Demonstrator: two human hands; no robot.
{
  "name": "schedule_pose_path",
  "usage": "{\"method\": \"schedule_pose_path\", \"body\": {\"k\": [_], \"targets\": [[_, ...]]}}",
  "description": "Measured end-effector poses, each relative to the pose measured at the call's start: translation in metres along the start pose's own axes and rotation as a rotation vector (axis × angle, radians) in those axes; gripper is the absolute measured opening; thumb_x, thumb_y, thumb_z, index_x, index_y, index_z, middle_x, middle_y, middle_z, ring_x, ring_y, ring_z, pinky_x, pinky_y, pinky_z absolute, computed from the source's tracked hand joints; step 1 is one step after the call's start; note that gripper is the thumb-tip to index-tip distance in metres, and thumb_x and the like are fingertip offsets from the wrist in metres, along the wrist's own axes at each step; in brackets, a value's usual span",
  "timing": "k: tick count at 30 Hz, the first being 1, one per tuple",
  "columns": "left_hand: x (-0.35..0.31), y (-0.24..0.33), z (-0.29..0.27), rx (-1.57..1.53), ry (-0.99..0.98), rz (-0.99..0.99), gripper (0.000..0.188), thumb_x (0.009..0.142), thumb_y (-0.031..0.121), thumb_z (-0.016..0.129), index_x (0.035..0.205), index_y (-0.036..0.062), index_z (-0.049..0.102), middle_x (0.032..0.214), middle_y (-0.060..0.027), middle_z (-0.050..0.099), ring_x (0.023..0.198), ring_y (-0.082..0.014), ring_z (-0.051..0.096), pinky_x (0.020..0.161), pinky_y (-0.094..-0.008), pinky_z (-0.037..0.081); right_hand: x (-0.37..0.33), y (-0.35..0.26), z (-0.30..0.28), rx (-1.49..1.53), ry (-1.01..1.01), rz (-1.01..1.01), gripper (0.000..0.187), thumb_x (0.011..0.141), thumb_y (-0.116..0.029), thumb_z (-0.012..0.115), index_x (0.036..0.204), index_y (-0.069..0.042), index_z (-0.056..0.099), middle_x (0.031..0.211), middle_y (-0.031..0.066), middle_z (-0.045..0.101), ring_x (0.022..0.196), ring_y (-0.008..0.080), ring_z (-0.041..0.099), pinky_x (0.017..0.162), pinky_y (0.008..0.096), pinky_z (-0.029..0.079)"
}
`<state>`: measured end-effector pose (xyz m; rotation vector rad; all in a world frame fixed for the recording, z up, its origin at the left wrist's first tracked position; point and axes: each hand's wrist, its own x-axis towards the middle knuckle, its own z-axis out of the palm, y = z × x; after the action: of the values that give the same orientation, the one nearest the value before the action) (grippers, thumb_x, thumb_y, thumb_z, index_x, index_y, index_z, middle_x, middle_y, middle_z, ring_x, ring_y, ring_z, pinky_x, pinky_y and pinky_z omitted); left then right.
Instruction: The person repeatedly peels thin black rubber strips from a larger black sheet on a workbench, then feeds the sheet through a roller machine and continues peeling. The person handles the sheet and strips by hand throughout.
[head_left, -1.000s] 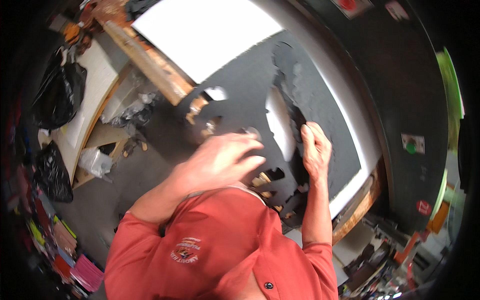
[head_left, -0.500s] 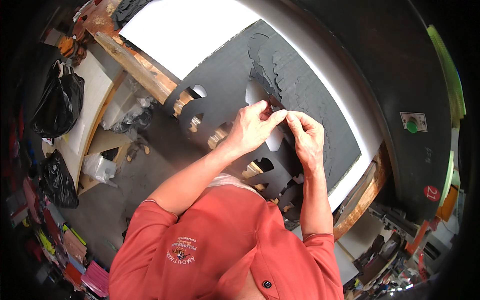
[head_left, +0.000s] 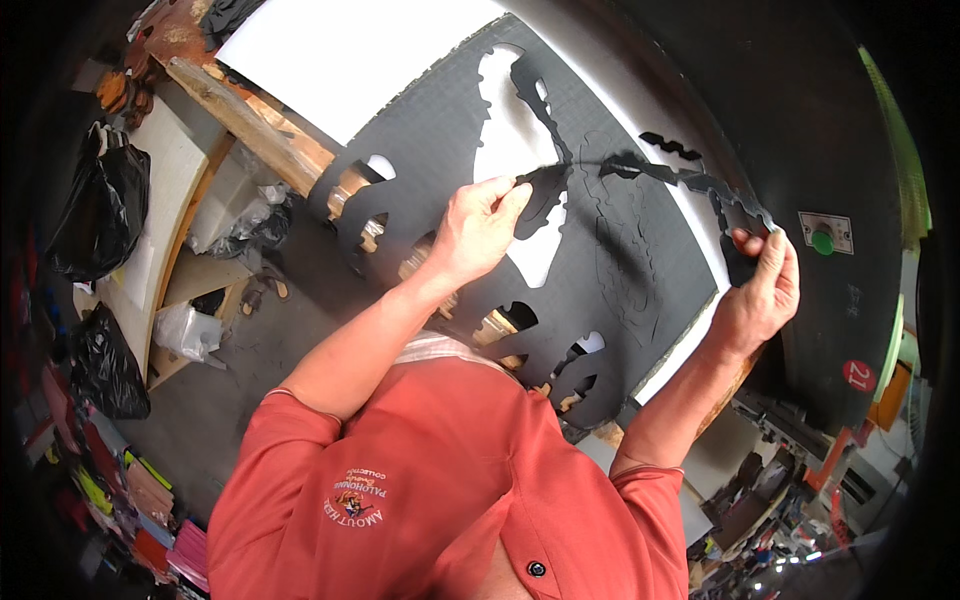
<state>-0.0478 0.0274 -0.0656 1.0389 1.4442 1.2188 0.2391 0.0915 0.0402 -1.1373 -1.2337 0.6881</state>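
Note:
A dark grey sheet (head_left: 430, 150) with cut-out shapes lies over a white board (head_left: 330, 60). My left hand (head_left: 480, 228) is closed in a pinch on a black cut piece (head_left: 545, 195) over the sheet's large opening, where white shows through. Out to the right and raised, my right hand (head_left: 765, 290) pinches one end of a thin, jagged black strip (head_left: 700, 182), which stretches back toward the sheet's middle. Whether strip and cut piece are still joined I cannot tell. A small notched black scrap (head_left: 670, 145) appears just beyond the strip. Fine cut lines mark the sheet's right part.
A large dark machine body with a green button (head_left: 822, 241) stands at the right. Wooden beams (head_left: 250, 125) run under the board's left side. Black plastic bags (head_left: 105, 205) and a clear bag (head_left: 190, 333) are at the left, above the grey floor.
My hands have gone from close together to wide apart. The right one swung right, drawing out the jagged strip. More of the large opening shows white now.

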Motion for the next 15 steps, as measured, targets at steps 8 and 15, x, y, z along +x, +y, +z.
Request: {"method": "schedule_pose_path", "body": {"k": [8, 15], "targets": [[-0.014, 0.015, -0.009, -0.149, -0.084, -0.132, 0.033, 0.104, 0.019, 0.071, 0.077, 0.0018, 0.062, 0.073, 0.0058, 0.052, 0.071, -0.0031, 0.045, 0.062, -0.0261, 0.039, -0.076, 0.029, 0.101, -0.527, -0.552, -0.457, 0.024, 0.096, 0.002, 0.073, 0.120, 0.000, 0.074, 0.094, 0.0149, 0.071, 0.085, 0.0284, 0.069, 0.077, 0.0362, 0.057], [-0.012, 0.015, -0.014, -0.517, -0.163, -0.231, 0.026, 0.108, 0.024, 0.070, 0.090, 0.0063, 0.075, 0.079, 0.0084, 0.059, 0.073, -0.0025, 0.049, 0.067, -0.0232, 0.041, -0.086, 0.022, 0.112, -0.580, -0.698, -0.335, 0.033, 0.090, -0.007, 0.078, 0.119, 0.007, 0.071, 0.100, 0.0178, 0.066, 0.090, 0.0343, 0.066, 0.077, 0.0433, 0.056]]}}
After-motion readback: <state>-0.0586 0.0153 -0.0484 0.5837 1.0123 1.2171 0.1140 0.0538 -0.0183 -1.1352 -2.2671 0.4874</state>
